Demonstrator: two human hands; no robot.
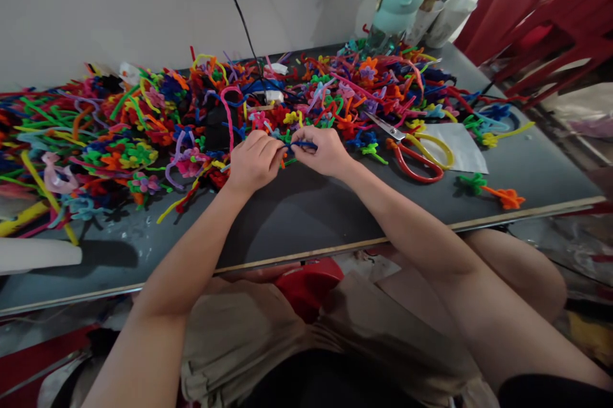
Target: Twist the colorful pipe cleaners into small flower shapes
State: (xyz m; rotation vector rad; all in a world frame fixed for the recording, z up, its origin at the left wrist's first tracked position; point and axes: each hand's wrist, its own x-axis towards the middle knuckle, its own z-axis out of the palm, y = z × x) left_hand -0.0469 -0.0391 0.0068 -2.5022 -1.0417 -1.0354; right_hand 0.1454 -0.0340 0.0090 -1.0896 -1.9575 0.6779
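My left hand (256, 161) and my right hand (322, 149) meet above the front part of the grey table (306, 216). Between their fingertips is a dark blue pipe cleaner (302, 145), pinched from both sides. Most of it is hidden by the fingers, so its full shape cannot be made out. Just behind the hands lies a long heap of colourful pipe cleaners (138, 111), many of them twisted into small flowers. To the right of my right hand rest scissors (416, 156) with one red and one yellow handle loop, their blades pointing into the heap.
A white packet (457, 147) lies by the scissors, with a green and orange pipe cleaner flower piece (502, 196) nearer the edge. A green-lidded bottle (397, 6) and white cups (450, 18) stand at the back right. A white cylinder (38, 256) is at left. Red chairs (536, 31) stand beyond.
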